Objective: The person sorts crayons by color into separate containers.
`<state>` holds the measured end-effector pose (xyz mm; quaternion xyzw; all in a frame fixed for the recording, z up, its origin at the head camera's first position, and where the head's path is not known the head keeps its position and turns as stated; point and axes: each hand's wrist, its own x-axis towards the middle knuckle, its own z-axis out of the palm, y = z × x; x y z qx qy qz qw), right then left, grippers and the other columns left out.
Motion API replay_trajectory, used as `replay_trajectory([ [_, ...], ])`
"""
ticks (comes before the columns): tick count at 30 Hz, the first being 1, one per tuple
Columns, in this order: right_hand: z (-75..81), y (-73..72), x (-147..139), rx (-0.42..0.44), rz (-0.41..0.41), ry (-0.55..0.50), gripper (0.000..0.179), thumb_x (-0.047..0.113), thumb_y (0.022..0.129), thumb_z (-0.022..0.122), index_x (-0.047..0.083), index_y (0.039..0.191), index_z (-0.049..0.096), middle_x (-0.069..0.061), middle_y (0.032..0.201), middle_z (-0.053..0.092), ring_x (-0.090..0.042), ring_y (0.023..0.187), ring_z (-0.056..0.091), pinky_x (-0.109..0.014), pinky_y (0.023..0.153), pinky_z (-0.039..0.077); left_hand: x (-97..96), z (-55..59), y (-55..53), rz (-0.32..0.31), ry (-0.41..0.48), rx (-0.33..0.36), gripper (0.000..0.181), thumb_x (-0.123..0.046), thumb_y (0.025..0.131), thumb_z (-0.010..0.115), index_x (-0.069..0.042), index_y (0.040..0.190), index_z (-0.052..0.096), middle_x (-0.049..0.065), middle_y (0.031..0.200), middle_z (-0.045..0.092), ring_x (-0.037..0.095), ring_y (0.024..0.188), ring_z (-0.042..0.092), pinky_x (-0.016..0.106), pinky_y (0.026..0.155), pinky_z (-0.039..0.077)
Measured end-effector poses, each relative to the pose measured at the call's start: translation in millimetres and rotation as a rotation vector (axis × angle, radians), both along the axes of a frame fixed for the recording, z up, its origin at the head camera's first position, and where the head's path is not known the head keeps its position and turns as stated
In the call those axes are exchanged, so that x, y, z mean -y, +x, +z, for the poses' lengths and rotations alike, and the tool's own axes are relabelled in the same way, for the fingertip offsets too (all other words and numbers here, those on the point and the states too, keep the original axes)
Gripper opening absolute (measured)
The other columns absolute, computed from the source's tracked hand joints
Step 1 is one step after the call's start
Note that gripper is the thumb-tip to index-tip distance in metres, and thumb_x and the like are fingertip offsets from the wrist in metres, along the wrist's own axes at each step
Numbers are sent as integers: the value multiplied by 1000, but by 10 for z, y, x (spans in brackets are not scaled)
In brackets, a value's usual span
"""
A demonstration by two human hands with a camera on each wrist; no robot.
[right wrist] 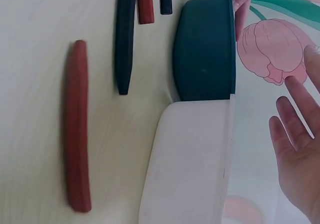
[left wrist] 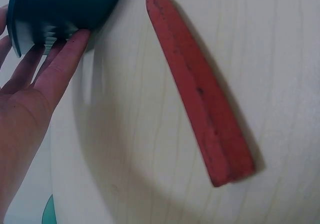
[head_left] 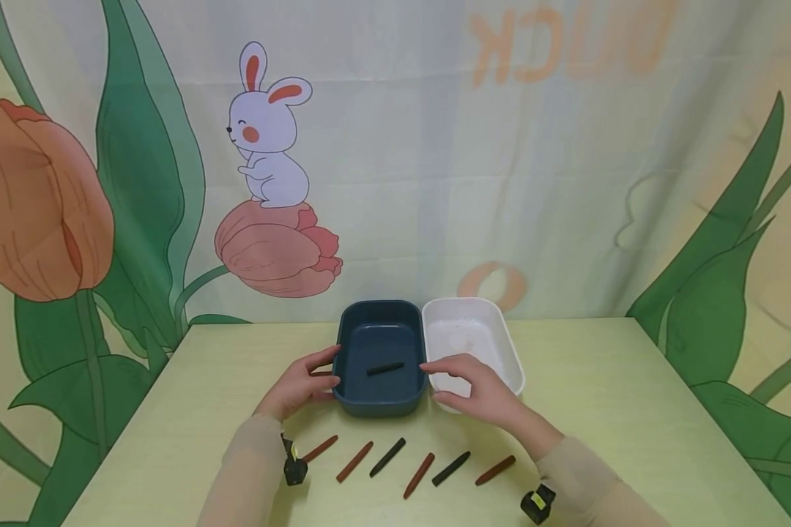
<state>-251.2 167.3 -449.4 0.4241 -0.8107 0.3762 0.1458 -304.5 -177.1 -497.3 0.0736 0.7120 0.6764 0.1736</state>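
Observation:
My left hand [head_left: 296, 384] is at the left side of a dark blue bin [head_left: 379, 410], its fairly straight fingers touching the outer wall. Inside that bin lies one black crayon [head_left: 385, 368]. Over the white bin [head_left: 471, 318] hovers my right hand [head_left: 477, 388], holding nothing. Its fingers are extended and spread, with the fingertips close to the blue bin's right rim. In front of the bins lies a loose row of red and black crayons, among them a black one [head_left: 387, 457] and a red one [head_left: 419, 476]. A faceted red crayon [left wrist: 200, 92] fills the left wrist view.
The two bins stand side by side at the back of the pale wood-grain table [head_left: 171, 432]. Right behind them hangs a printed curtain [head_left: 382, 146] with tulips and a rabbit. Dark wrist cameras [head_left: 294, 468] sit on both sleeves.

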Motion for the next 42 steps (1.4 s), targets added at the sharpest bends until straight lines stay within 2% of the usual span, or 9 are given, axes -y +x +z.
replay_trajectory([
  [3,-2,39,-64,-39,5,-2,43,14,80,73,12,121,60,2,117,61,-17,107,54,-34,89,43,3,-1,-1,-1,3,0,65,1,86,59,-16,144,36,9,148,28,36,125,41,44,84,49],
  [6,-5,90,-116,-38,-1,12,44,15,79,73,13,121,60,4,117,60,-16,108,53,-32,92,40,4,-1,-1,0,5,4,65,1,86,60,-16,143,36,8,148,29,35,125,40,44,84,49],
  [11,-13,211,-171,1,-10,34,46,15,78,74,16,122,60,5,119,59,-15,110,51,-31,93,38,6,-19,-10,-12,11,0,65,1,86,59,-15,144,35,10,149,27,36,125,40,44,84,49],
  [17,-87,304,-241,46,14,-5,44,15,79,74,14,120,61,4,117,60,-15,108,51,-28,92,40,0,-30,-15,-10,11,8,65,1,86,59,-17,144,35,10,149,26,37,126,39,43,83,50],
  [25,-282,387,-303,-41,115,-34,52,6,70,79,11,119,62,0,114,61,-16,103,53,-25,87,41,-10,-15,-5,1,7,5,64,1,86,59,-17,143,37,10,149,28,37,124,42,43,83,50],
  [30,-339,424,-305,-36,155,-17,52,4,69,78,12,119,62,2,113,61,-15,103,54,-27,87,42,-13,-6,5,7,2,-3,62,0,86,60,-20,141,40,10,148,28,37,124,42,44,83,50],
  [34,-360,452,-293,-15,182,-20,47,3,70,78,9,115,64,-3,110,63,-19,101,56,-29,87,43,-5,-6,5,1,-5,-15,63,0,86,60,-18,143,38,12,149,27,38,124,41,44,83,50],
  [42,-283,575,-233,46,231,-36,44,-4,68,77,5,109,65,-7,104,63,-22,96,56,-30,82,45,9,-19,-6,3,-1,-10,65,0,85,60,-15,143,36,10,149,28,37,124,42,44,82,50],
])
